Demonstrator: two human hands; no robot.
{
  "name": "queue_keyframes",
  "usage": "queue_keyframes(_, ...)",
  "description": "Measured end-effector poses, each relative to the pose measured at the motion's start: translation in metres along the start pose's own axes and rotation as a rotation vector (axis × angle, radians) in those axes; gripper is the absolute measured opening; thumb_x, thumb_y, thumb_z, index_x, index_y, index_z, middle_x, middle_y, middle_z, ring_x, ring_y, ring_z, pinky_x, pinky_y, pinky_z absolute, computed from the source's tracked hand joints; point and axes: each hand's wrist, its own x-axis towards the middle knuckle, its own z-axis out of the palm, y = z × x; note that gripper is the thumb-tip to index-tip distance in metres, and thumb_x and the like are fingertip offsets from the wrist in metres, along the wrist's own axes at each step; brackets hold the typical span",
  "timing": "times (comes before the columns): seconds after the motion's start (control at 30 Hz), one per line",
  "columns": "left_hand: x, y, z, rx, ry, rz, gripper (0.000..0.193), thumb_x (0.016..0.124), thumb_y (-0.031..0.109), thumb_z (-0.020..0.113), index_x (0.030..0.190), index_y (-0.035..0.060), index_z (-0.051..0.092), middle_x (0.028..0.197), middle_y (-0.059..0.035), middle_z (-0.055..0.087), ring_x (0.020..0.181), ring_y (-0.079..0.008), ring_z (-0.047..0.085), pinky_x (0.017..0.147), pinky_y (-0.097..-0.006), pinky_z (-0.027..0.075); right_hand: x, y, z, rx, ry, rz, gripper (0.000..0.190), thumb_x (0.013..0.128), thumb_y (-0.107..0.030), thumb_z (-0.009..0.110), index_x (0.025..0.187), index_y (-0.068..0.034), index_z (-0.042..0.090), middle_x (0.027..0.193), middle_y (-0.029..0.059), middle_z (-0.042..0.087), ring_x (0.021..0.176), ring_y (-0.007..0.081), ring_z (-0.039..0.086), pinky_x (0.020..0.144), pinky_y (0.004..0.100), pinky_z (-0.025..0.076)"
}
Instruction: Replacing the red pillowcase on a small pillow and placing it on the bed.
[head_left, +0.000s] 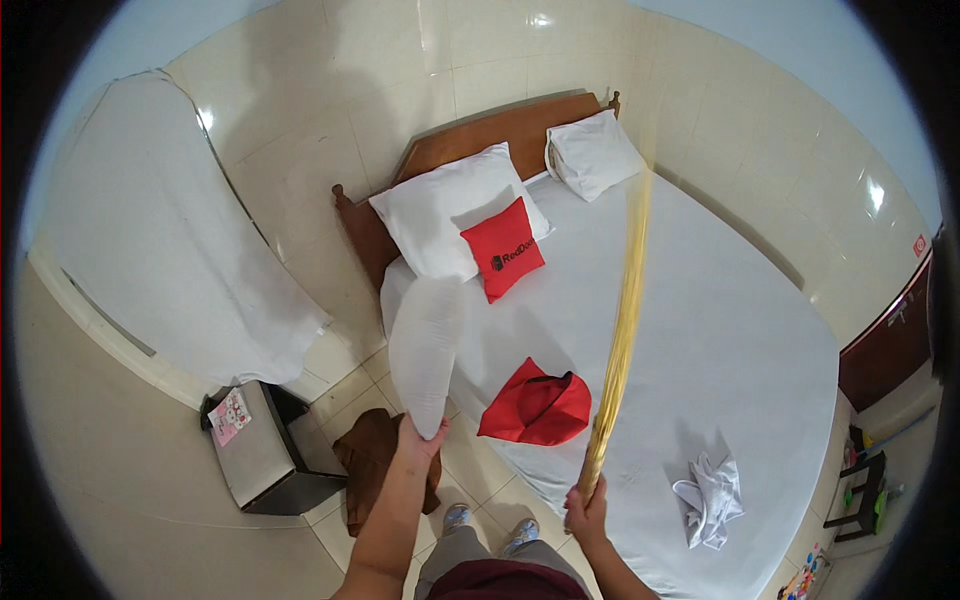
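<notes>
My left hand grips the lower end of a small white cushion, held up beside the bed. My right hand is closed on the base of a long bundle of yellow bristles, which looks like a stick broom and points up over the white-sheeted bed. Between my hands, a crumpled red cloth cover lies near the bed's edge. Behind it, a red cushion with writing leans on a large white pillow. A crumpled white cloth lies on the sheet to the right.
The wooden headboard stands at the wall, with another white pillow near it. A dark-sided cabinet stands left, and a brown cloth lies on the tiled floor. A white curtain hangs left; a dark stool stands far right.
</notes>
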Motion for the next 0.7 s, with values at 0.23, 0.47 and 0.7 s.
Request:
queue_keyframes(0.23, -0.003, 0.029, 0.025, -0.278, -0.152, -0.450, 0.031, 0.086, 0.026, 0.047, 0.099, -0.0016, 0.054, 0.071, -0.0037, 0.056, 0.060, -0.0131, 0.052, 0.062, -0.0295, 0.040, 0.016, -0.051, 0.040, -0.416, -0.067, -0.131, 0.050, 0.083, -0.031, 0.055, 0.124, -0.007, 0.039, 0.098, 0.0230, 0.060, 0.087, 0.0397, 0.059, 0.076, 0.0455, 0.046)
queue_keyframes(0.47, 0.002, 0.032, 0.030, -0.398, -0.571, -0.635, 0.037, 0.089, 0.025, 0.043, 0.109, -0.0052, 0.046, 0.061, -0.0003, 0.045, 0.049, -0.0089, 0.045, 0.065, -0.0254, 0.034, 0.019, -0.047, 0.074, -0.509, -0.157, -0.037, 0.050, 0.082, -0.034, 0.055, 0.120, -0.006, 0.040, 0.091, 0.0265, 0.060, 0.083, 0.0419, 0.059, 0.069, 0.0450, 0.048)
queue_keyframes(0.7, -0.005, 0.068, 0.023, -0.473, -0.783, -0.676, 0.031, 0.094, 0.023, 0.037, 0.112, -0.0017, 0.043, 0.061, -0.0023, 0.049, 0.050, -0.0096, 0.049, 0.068, -0.0255, 0.036, 0.001, -0.023, 0.131, -0.091, 0.241, -0.616, 0.037, 0.087, -0.021, 0.054, 0.116, -0.003, 0.040, 0.070, 0.0125, 0.055, 0.052, 0.0204, 0.055, 0.049, 0.0336, 0.046)
